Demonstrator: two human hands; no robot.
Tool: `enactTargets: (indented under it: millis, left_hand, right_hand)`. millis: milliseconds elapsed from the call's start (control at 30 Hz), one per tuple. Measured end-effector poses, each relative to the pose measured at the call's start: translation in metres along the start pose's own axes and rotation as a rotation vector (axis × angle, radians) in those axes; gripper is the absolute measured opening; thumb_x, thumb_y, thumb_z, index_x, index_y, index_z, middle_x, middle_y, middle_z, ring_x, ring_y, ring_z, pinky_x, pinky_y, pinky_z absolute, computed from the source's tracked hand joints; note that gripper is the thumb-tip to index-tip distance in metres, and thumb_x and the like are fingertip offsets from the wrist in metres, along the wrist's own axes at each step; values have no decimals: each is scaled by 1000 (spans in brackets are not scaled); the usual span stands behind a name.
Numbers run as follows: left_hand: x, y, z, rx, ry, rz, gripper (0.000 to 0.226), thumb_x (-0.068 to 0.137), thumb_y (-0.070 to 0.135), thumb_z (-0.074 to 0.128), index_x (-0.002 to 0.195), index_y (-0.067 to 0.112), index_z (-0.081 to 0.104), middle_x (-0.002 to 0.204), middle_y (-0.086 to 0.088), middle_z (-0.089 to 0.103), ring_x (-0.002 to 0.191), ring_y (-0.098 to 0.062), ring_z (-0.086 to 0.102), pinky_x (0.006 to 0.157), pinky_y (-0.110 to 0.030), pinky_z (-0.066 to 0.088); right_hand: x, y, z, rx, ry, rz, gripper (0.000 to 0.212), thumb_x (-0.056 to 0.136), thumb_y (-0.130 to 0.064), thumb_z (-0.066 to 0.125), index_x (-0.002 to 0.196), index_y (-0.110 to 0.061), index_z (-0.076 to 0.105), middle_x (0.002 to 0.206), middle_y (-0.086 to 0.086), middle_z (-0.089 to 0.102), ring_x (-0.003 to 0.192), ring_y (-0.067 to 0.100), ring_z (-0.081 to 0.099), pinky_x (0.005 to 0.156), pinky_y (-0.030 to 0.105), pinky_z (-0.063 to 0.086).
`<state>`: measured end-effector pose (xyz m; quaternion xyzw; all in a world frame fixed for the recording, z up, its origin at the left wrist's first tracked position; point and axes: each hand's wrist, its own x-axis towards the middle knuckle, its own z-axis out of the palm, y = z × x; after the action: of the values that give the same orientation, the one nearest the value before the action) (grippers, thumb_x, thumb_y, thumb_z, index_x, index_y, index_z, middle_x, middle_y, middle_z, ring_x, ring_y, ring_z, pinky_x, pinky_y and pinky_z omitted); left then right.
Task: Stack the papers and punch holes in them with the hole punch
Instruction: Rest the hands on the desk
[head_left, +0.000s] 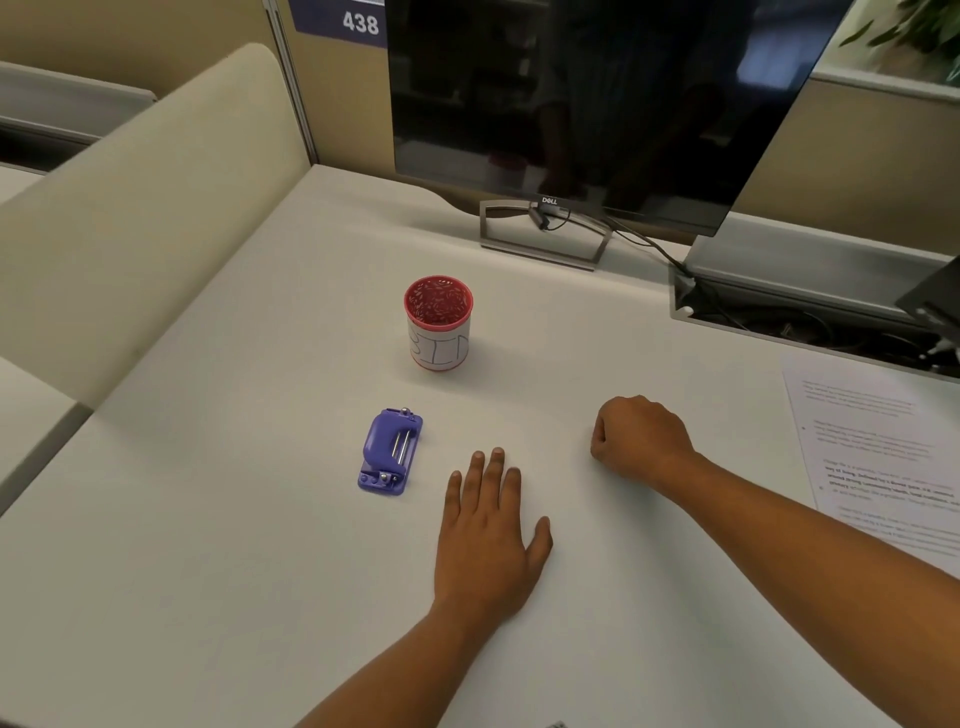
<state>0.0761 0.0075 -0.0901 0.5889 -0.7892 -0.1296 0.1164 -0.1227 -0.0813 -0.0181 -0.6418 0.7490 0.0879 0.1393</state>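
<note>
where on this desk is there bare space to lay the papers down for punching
The near left of the desk, in front of the punch, is bare. So is the strip between cup and monitor stand. The middle holds the left hand and right hand; papers fill the right edge.

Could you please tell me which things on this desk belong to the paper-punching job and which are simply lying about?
For the job:
purple hole punch, untouched
printed papers, at the desk's right edge
left hand, flat on the desk
right hand, a loose fist

Lying about:
red cup
monitor
cables
</note>
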Motion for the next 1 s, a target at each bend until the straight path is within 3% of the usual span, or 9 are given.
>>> enactTargets:
  millis: [133,200,300,400,533,700,833,1000]
  left_hand:
    - [0,1,0,2,-3,-2,69,94,56,33,147,13,43,162,-8,28,151,-24,17,119,-43,8]
    - [-1,-1,0,-1,0,-9,69,94,56,32,147,13,42,163,-7,26,152,-24,16,119,-43,8]
    - [-1,-1,0,-2,-16,-6,71,94,57,28,149,14,38,164,-7,22,152,-23,12,124,-45,10]
    - [0,0,-1,-7,-29,-9,71,94,58,26,150,14,37,164,-7,21,152,-24,11,123,-47,13]
    - [0,1,-3,-15,-29,-4,70,94,56,30,149,13,39,163,-9,24,152,-25,14,122,-48,14]
    - [0,0,-3,-32,-49,-2,71,95,56,26,152,14,33,165,-8,16,153,-25,6,123,-48,9]
    - [1,-1,-1,-48,-60,3,72,96,58,22,154,15,27,166,-7,9,153,-24,-2,124,-47,-3]
    - [0,0,-3,-73,-54,9,66,95,53,35,147,12,42,162,-10,26,151,-28,16,122,-49,6]
  right_hand:
    - [-3,-1,4,36,-80,9,9,73,-17,50,64,-14,51,68,2,59,61,24,56,50,26,36]
    - [0,-3,2,138,-123,41,19,77,-19,52,60,-15,44,64,2,54,58,22,49,51,27,34]
    - [7,-2,-6,579,-114,150,33,80,-14,56,50,-13,43,56,7,57,53,21,51,56,28,40]
    - [10,-9,-16,792,-95,150,20,83,-8,61,63,-6,55,70,15,71,58,17,66,56,29,53]
    - [18,-28,-28,789,-66,23,11,79,-2,66,71,-2,58,75,16,74,65,18,71,65,33,60]
    - [40,-61,-57,970,16,-16,9,81,-2,71,81,2,63,76,15,73,64,13,73,59,21,60]
    - [58,-88,-83,1020,73,-83,9,83,-4,72,76,-5,66,79,12,75,68,13,72,57,17,56]
    - [72,-121,-101,827,107,-218,8,80,-10,78,75,-8,72,78,3,76,72,14,72,61,27,61]
